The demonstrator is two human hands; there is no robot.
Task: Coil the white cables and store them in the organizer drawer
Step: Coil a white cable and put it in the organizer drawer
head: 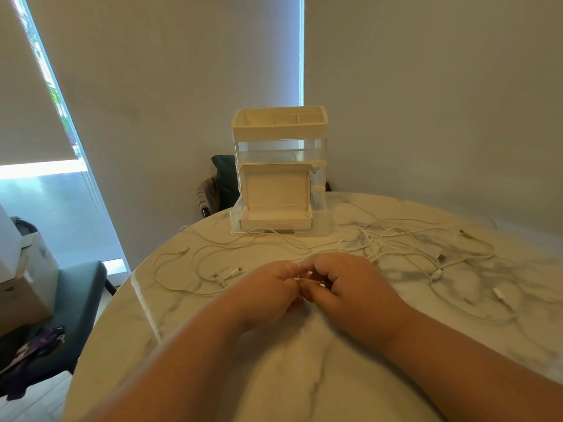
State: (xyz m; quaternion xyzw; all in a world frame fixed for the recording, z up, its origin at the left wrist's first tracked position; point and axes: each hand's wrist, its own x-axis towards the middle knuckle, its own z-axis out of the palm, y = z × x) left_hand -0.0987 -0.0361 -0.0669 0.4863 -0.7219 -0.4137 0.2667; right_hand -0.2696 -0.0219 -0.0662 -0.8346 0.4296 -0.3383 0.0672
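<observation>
Both forearms cross the veined marble counter (304,376). My left grip (268,287) and right grip (347,284) curl together, pinching a white cable (307,280) mostly hidden by my fingers. Loose white cables (396,239) sprawl before the organizer (278,129), whose drawer (235,219) seems pulled out. Drawn blinds (152,86) hang behind, and a chair (79,300) is cut off at left.

Your white cables (373,243) lay loose and uncoiled, tangled to the right and looping out to the left. One short stretch was pinched between your left hand (268,287) and right hand (344,281). Behind them the organizer (278,129) stood upright, its bottom drawer (275,229) pulled out.
</observation>
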